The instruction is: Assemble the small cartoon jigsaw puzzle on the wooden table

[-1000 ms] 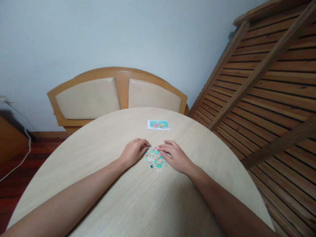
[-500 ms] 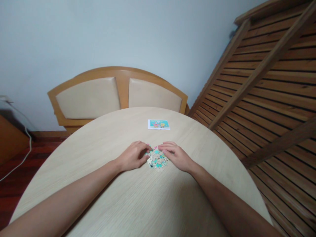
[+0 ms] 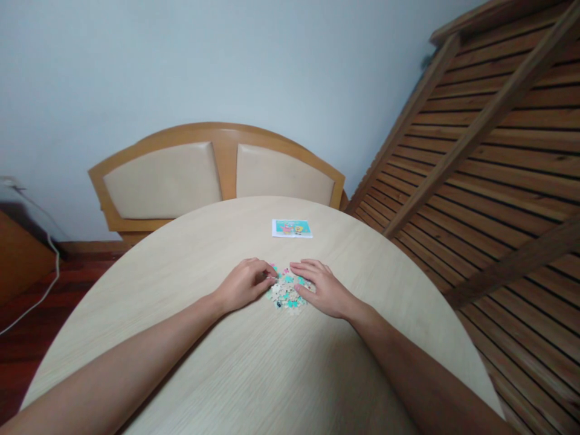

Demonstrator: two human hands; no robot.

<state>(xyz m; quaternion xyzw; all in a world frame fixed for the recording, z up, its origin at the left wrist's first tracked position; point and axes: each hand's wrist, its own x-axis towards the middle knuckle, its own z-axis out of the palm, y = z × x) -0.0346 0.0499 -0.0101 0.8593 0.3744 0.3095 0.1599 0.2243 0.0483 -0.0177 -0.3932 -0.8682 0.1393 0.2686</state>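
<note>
A small heap of jigsaw puzzle pieces (image 3: 289, 296), mostly grey-beige backs with some turquoise and a few pink faces, lies on the round table. At the heap's left edge, my left hand (image 3: 249, 283) has its thumb and index finger pinched together on a puzzle piece, mostly hidden by the fingertips. My right hand (image 3: 322, 287) rests along the right side of the heap, fingers stretched out and thumb apart, touching pieces and covering some of them. Beyond the heap lies a picture card (image 3: 292, 228) showing a pink and a yellow cartoon figure on turquoise.
The pale wood table (image 3: 208, 368) has a curved edge. Behind it stands a padded wooden headboard (image 3: 229, 160) against the wall. A slatted wooden frame (image 3: 489, 157) leans at the right. A white cable (image 3: 55, 266) hangs at the left.
My left thumb has come up to the index fingertip, closing the gap between them. My right thumb has moved away from its fingers, toward me. The picture card stays put.
</note>
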